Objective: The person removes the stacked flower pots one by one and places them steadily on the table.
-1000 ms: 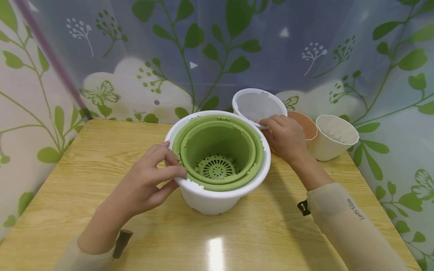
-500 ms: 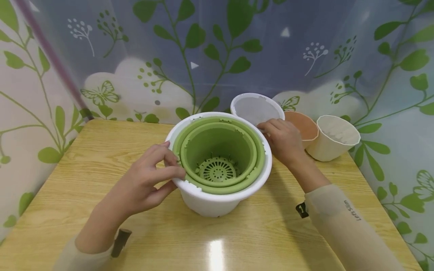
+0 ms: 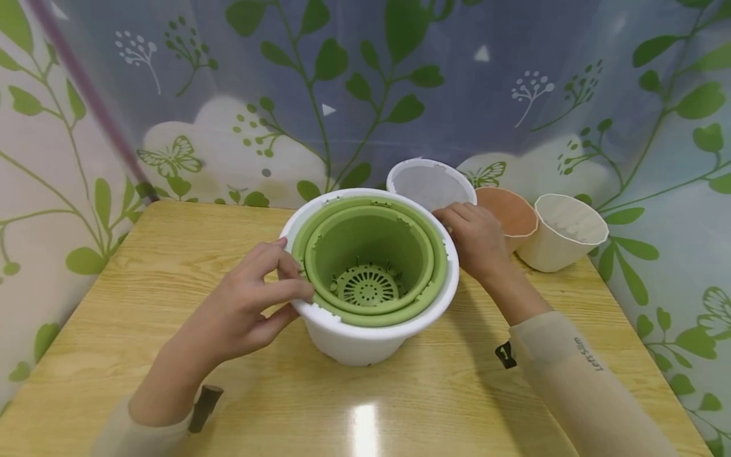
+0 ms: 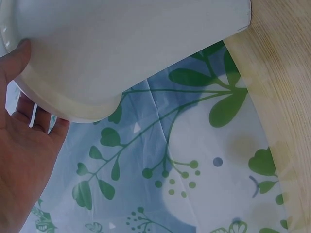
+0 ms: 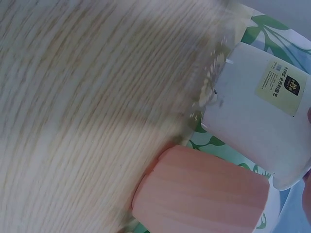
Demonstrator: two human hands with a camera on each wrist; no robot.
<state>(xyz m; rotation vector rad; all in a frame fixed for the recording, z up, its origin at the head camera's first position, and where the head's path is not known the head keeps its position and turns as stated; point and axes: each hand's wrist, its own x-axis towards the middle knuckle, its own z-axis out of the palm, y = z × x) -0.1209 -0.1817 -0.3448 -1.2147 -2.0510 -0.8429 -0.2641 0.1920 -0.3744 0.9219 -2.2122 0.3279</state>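
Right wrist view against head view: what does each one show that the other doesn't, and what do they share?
Only the right wrist view shows the pale printed paper label on the small, round, white plastic pot.

Only the head view shows the nested round green plastic pots, the slotted green base inside them, and the left hand.

Both show that small white pot, the right hand at its rim, the orange faceted pot, the wood-grain table and the leaf-patterned sheet.
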